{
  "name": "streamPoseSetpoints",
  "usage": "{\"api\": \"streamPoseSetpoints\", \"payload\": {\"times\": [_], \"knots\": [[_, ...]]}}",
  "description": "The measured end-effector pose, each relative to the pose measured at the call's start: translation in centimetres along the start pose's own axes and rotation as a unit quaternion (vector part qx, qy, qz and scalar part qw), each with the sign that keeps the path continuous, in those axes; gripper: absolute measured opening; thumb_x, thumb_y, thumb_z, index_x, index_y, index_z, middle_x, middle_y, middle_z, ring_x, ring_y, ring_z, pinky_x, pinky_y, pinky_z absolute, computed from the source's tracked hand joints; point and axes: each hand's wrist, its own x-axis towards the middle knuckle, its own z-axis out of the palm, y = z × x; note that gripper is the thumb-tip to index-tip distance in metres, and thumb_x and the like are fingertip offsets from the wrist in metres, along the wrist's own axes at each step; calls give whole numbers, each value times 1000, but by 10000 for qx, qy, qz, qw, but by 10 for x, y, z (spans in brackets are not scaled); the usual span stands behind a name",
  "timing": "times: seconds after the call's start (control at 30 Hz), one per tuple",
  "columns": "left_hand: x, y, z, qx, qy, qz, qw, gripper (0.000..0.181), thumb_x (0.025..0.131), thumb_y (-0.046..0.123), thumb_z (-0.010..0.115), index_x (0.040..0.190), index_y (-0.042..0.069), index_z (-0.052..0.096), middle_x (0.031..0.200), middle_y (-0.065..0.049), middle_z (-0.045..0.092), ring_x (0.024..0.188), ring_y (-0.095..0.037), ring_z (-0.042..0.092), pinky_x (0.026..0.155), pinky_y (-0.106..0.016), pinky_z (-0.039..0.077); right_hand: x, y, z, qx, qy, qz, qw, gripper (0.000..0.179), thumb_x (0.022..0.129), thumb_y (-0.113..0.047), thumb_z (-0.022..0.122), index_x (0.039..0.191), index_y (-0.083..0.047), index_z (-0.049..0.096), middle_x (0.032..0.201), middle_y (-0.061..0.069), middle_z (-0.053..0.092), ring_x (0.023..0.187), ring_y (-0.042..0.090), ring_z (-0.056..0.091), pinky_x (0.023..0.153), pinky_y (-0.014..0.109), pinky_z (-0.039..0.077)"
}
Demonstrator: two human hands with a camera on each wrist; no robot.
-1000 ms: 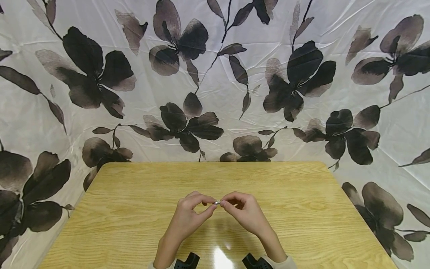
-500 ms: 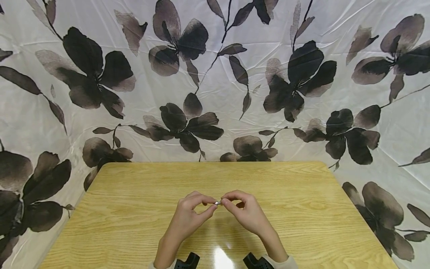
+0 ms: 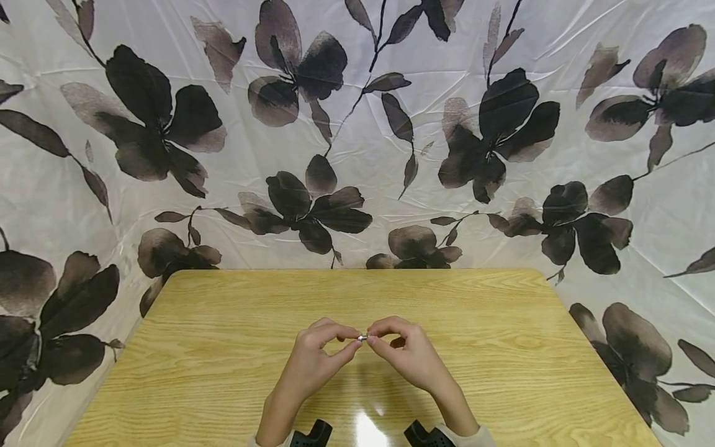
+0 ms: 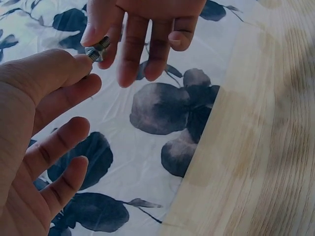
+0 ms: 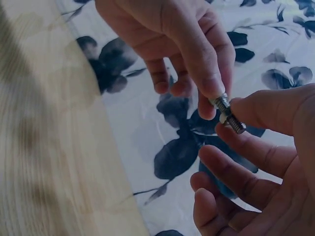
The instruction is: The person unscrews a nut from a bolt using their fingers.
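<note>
A small silvery threaded bolt [image 5: 237,127] lies between my two hands, with a nut [image 5: 225,117] part way along its thread. My left hand [image 3: 314,359] pinches one end of the bolt between thumb and forefinger. From the other side, the thumb and forefinger of my right hand [image 3: 410,354] pinch the nut. In the right wrist view the bolt's free threaded end sticks out past the right fingertips. The remaining fingers of both hands are spread loosely away from the metal. The end in the left fingers is hidden by them.
Both hands are above a light wood-grain table [image 3: 223,323]. Behind it hangs a white cloth [image 3: 391,161] with dark flowers. A black wrist device [image 3: 311,433] sits at the left cuff, another wrist device [image 3: 427,434] at the right.
The right thumb and forefinger have shifted slightly against each other at the nut. My left hand keeps its hold and place.
</note>
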Motion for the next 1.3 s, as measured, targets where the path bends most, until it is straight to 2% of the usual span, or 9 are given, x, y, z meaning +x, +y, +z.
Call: {"api": "streamPoseSetpoints", "payload": {"times": [0.27, 0.37, 0.5, 0.73, 0.83, 1.07, 1.17, 1.3], "knots": [[0, 1, -1, 41, -39, -189, 9998, 17, 83, 6, 85, 96, 16, 81, 92, 7, 76, 84, -13, 69, 73, -30, 59, 0, -2, -1, 155, -84, -73, 9998, 16, 96, -22, 74, 111, -16, 73, 109, -1, 72, 102, 15, 65, 81, 27, 53], [0, 1, -1, 53, -32, -166, 9998, 17, 83, 6, 85, 95, 15, 81, 92, 6, 76, 84, -14, 69, 74, -29, 59, 0, -3, 0, 153, -81, -62, 9998, 20, 96, -21, 74, 114, -14, 72, 111, 0, 72, 103, 16, 65, 80, 27, 54], [0, 1, -1, 50, 2, -71, 10000, 17, 82, 4, 85, 95, 15, 80, 91, 6, 76, 83, -16, 69, 73, -30, 60, 0, -3, 0, 78, -39, 50, 9999, 21, 99, -28, 71, 117, -18, 72, 111, -2, 73, 102, 15, 67, 80, 28, 54], [0, 1, -1, -14, 55, 31, 10000, 18, 83, 4, 85, 95, 16, 81, 91, 6, 77, 82, -18, 69, 70, -33, 60, 1, -1, -1, 65, -67, 121, 9999, 21, 102, -34, 66, 107, -18, 78, 105, 2, 77, 98, 21, 69, 78, 27, 57], [0, 1, -1, -57, 77, 61, 9999, 18, 83, 4, 85, 96, 16, 81, 92, 5, 77, 81, -18, 69, 70, -34, 60, 1, 0, -1, 71, -72, 54, 9999, 21, 102, -33, 65, 105, -17, 78, 104, 1, 77, 97, 21, 69, 77, 27, 58], [0, 2, -1, -156, 81, -7, 9998, 18, 85, 5, 84, 97, 17, 81, 93, 5, 77, 81, -18, 69, 72, -31, 60, 0, -1, -1, 67, -30, -56, 10000, 13, 99, -28, 71, 107, -19, 75, 103, -2, 76, 95, 13, 68, 78, 27, 56], [0, 3, -1, -166, 88, -72, 9998, 17, 85, 6, 84, 97, 18, 81, 93, 5, 76, 82, -14, 68, 72, -31, 60, 0, 0, -1, 138, -31, -223, 9997, 13, 97, -22, 74, 109, -17, 74, 105, -1, 74, 97, 12, 66, 78, 27, 54], [0, 4, -2, -148, 107, -36, 9998, 17, 85, 6, 84, 98, 18, 81, 92, 5, 76, 81, -15, 68, 72, -32, 60, -1, 0, -1, 294, 25, -534, 9981, 17, 94, -11, 76, 110, -16, 72, 113, 2, 71, 100, 15, 64, 77, 26, 53]]}}
